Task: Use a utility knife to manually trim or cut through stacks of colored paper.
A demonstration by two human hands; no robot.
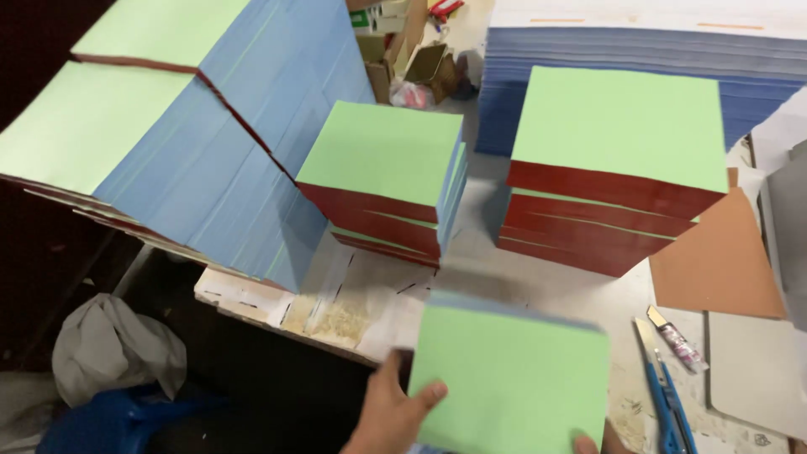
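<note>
Gripping a green-topped stack (513, 378) — left hand (388, 414) fingers on its left edge.

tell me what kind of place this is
Probably a bindery or print workshop: tall stacks of green-covered pads crowd a scuffed worktable, a blue utility knife lies ready, and both hands hold one pad.

Pale green cover (513, 378), dark red-edged stacks (618, 176), blue-handled cutter (664, 391), brown card (714, 261).
</note>
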